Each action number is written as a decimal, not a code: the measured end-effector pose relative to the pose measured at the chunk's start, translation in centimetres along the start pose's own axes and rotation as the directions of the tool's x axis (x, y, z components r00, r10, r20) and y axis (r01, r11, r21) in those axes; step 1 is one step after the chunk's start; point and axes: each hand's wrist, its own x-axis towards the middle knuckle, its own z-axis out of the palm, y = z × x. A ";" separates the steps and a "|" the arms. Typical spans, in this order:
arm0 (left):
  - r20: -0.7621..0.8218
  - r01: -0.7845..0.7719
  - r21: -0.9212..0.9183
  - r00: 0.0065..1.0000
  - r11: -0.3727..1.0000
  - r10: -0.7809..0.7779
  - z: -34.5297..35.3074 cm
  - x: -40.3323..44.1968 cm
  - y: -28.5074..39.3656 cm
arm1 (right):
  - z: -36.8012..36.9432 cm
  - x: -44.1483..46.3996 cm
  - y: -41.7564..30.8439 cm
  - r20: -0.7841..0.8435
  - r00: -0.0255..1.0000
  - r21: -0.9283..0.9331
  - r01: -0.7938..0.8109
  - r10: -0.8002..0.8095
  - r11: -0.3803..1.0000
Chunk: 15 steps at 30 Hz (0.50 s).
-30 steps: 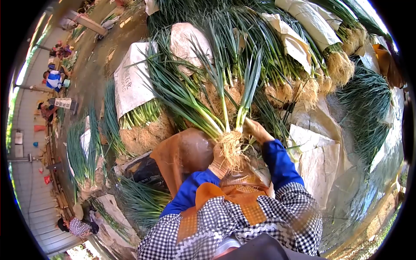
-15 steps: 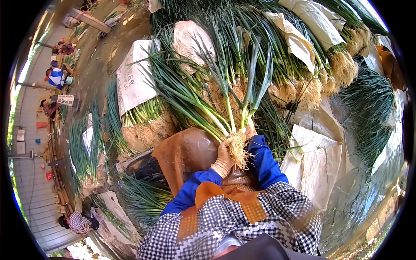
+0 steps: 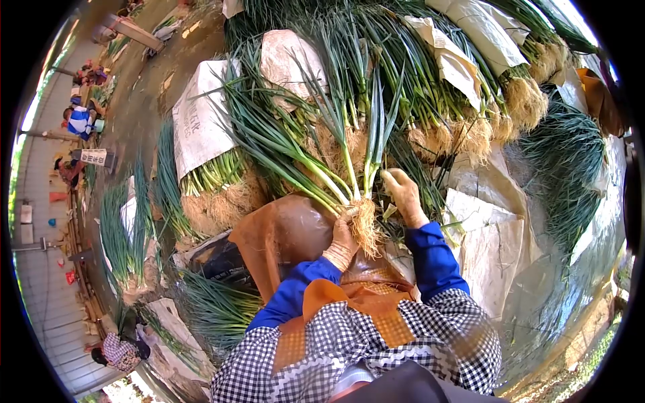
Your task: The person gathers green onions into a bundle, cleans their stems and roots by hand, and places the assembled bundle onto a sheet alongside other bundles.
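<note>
My left hand is closed around the base of a bunch of green onions. The bunch's pale stringy roots hang over my lap, and its long leaves fan out away from me. Just right of the stems is my right hand, raised, thumb and fingers pinched together by one stalk. What those fingertips hold, if anything, is too small to make out. A brown plastic apron covers my knees beneath the bunch.
More green onions with thick roots lie in a row ahead, partly under pale sacks. A printed white sack covers another pile at left. At right, a creased sack lies on the wet floor. Several people sit far left.
My right hand has come away from the root end and moved up and to the right of the stems. The left hand keeps its grip on the bunch.
</note>
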 end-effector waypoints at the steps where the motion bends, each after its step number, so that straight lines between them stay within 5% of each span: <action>1: 0.005 0.001 0.002 1.000 1.000 -0.001 0.5 -0.2 0.1 | 0.5 1.6 0.1 0.116 0.992 0.078 -0.063 0.054 0.995; 3: -0.034 -0.005 0.069 0.999 0.998 0.008 0.0 -0.4 0.2 | 1.0 3.8 -0.5 0.498 0.841 0.231 -0.362 0.210 0.903; 4: -0.024 -0.011 0.071 1.000 0.997 0.013 0.1 -0.2 0.4 | 1.8 6.3 4.8 0.559 0.781 0.167 0.222 -0.277 0.961; 5: 0.023 0.010 0.018 1.000 1.000 -0.011 0.1 -0.2 0.4 | 2.1 6.1 3.2 0.608 0.793 0.323 -0.204 -0.037 0.924; 6: 0.067 0.036 -0.034 0.997 0.999 -0.033 0.0 -0.1 0.4 | 2.4 5.6 1.6 0.690 0.701 0.417 -0.588 0.179 0.693; 9: -0.001 0.059 -0.015 0.998 0.998 -0.059 -0.5 0.6 0.1 | 4.7 4.5 2.5 0.296 0.933 0.488 -0.331 0.203 0.808; 11: -0.104 0.089 0.024 0.991 0.996 -0.086 -0.5 0.5 -0.5 | 5.3 2.7 2.2 -0.002 0.984 0.405 -0.164 0.180 0.899; 15: -0.065 -0.007 -0.054 0.998 0.999 0.003 -2.4 1.9 -1.1 | 5.4 -0.9 4.3 -0.034 0.998 0.283 -0.041 0.052 0.958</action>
